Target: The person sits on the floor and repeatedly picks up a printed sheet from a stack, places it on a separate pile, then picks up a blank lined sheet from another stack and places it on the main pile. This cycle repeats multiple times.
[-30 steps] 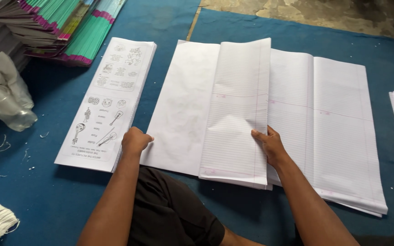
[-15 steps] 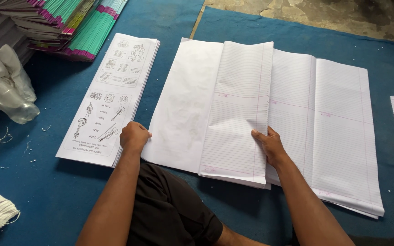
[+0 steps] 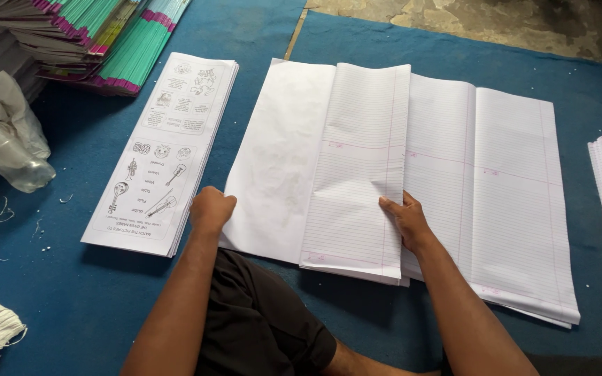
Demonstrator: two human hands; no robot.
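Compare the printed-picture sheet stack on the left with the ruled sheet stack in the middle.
The picture sheet stack is narrow and printed with drawings; the ruled sheet stack is wide and bears only lines. The former lies flat; the latter has a folded-over section under the right hand. Both are white paper on blue mat.

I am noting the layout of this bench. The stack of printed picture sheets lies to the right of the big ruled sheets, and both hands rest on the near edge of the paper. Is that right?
Not quite. In the head view the stack of printed picture sheets lies to the left of the big ruled sheets, not the right. The rest holds: the left hand and right hand rest at the near edge of the paper.
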